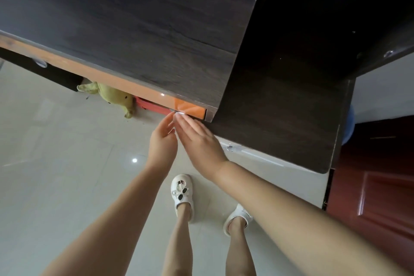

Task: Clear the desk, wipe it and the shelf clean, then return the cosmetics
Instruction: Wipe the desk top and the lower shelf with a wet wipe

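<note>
The dark wood desk top (134, 18) fills the upper left and lies bare. No cosmetics or cloth are in view. To its right is a lower dark shelf surface (280, 107), also bare. My left hand (162, 139) and my right hand (199, 141) meet below the desk's front corner. Their fingers are stretched out, and the fingertips touch at the orange drawer front (190, 108) under the desk edge. Neither hand holds anything that I can see.
A green plush toy (109, 96) and a red box (152, 105) lie on the pale tiled floor under the desk. A white cabinet front with a clear knob (229, 148) sits below the shelf. A red-brown door (369, 186) stands at the right. My feet wear white slippers (182, 192).
</note>
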### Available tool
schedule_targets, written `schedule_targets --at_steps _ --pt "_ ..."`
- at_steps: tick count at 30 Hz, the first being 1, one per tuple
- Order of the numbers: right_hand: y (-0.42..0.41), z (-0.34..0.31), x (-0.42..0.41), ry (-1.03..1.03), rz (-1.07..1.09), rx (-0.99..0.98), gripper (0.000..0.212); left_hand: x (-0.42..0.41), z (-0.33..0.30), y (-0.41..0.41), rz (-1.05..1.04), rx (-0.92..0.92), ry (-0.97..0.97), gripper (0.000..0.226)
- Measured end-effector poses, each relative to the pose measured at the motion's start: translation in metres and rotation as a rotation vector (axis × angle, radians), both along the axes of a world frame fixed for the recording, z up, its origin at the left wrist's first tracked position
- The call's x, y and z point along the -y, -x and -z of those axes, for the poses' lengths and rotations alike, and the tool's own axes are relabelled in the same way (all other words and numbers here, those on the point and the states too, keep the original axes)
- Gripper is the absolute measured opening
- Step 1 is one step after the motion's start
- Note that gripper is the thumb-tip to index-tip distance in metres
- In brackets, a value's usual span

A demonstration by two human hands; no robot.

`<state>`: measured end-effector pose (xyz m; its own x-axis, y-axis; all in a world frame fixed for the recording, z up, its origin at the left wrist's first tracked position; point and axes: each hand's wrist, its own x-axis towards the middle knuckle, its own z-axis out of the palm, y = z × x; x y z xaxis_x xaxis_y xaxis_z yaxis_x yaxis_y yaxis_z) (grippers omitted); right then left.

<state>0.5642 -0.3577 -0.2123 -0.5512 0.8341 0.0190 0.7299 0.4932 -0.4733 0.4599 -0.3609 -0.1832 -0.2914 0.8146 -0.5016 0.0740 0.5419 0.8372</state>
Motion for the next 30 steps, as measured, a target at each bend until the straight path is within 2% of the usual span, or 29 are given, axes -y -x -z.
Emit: schedule_targets --at_steps 3,5,8,10,12,14,16,17,19,21,22,24,27,30 --pt "0.011 -0.004 -0.003 0.093 0.009 0.000 0.055 -0.001 -0.002 0.003 0.020 -0.007 -0.027 0.056" --pt "-0.018 -0.008 0.000 0.039 -0.057 0.045 0.058 0.000 -0.002 0.001 0.008 -0.042 0.005 0.059" --pt "-0.100 -0.012 0.021 0.004 -0.107 0.201 0.067 0.011 -0.002 -0.009 0.095 -0.276 0.021 0.057" --pt "-0.167 -0.012 0.042 0.020 0.017 0.271 0.074 0.024 -0.004 -0.017 0.203 -0.417 -0.081 0.053" --pt "-0.218 -0.014 0.059 0.058 0.251 0.289 0.078 0.036 -0.004 -0.027 0.340 -0.492 -0.196 0.051" --pt "-0.222 -0.014 0.066 0.117 0.510 0.309 0.067 0.042 -0.005 -0.041 0.499 -0.516 -0.266 0.048" --pt "-0.186 -0.010 0.059 0.132 0.622 0.320 0.061 0.038 -0.010 -0.059 0.613 -0.506 -0.323 0.047" --pt "-0.160 -0.009 0.053 0.138 0.547 0.307 0.064 0.031 -0.013 -0.068 0.640 -0.498 -0.358 0.047" --pt "-0.116 -0.006 0.041 0.102 0.175 0.330 0.066 0.014 -0.017 -0.083 0.644 -0.497 -0.416 0.048" --pt "-0.113 -0.004 0.024 0.023 -0.118 0.351 0.066 -0.004 -0.019 -0.088 0.624 -0.514 -0.419 0.051" --pt "-0.127 -0.005 0.016 0.012 -0.159 0.358 0.065 -0.011 -0.018 -0.088 0.626 -0.530 -0.412 0.052" --pt "-0.173 -0.005 0.007 0.000 -0.066 0.385 0.065 -0.018 -0.012 -0.087 0.670 -0.578 -0.401 0.047" --pt "-0.242 -0.011 0.011 0.075 0.293 0.492 0.067 -0.023 0.005 -0.092 0.756 -0.685 -0.398 0.043" --pt "-0.258 -0.016 0.003 0.180 0.488 0.505 0.072 -0.030 0.020 -0.101 0.744 -0.793 -0.431 0.043"
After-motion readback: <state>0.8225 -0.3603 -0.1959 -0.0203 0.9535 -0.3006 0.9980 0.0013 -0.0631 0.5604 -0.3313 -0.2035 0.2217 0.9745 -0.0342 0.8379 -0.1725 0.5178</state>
